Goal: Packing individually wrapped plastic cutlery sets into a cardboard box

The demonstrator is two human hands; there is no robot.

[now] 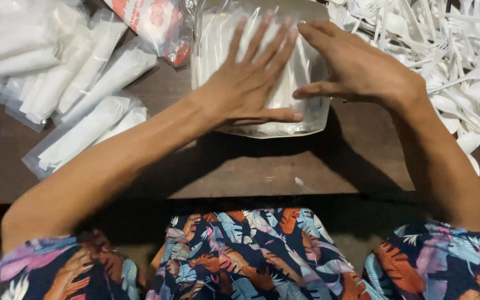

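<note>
- Both hands press flat on a clear plastic bag (262, 119) of white cutlery and tissue; nothing is pinched or lifted. The left hand (248, 83) lies palm down with fingers spread across the bag's middle, thumb along its near edge. The right hand (356, 69) rests on the bag's right side, fingers angled inward toward the left fingertips, thumb pointing left.
- That bag lies on the dark wooden table (251, 166), just in front of the person's lap, its far end running out of view at the top.
- Left of the bag sits a heap of filled packets (79, 83), each a clear sleeve with white contents; the nearest is just beside the bag's left edge.
- Right of the bag, a loose pile of white plastic spoons and forks (445, 55) spreads to the table's edge, close to the right wrist.
- Beyond the bag's left corner lies a printed red-and-white pouch (156, 25).
- Risk, as I judge it: flat palms give no real hold on slick plastic, so a hard push could make the bag skid toward the near edge.
- Pressing down on the stiff cutlery inside might puncture the thin film or crack a handle.
- A sweep of the right forearm could knock loose spoons off the table.
</note>
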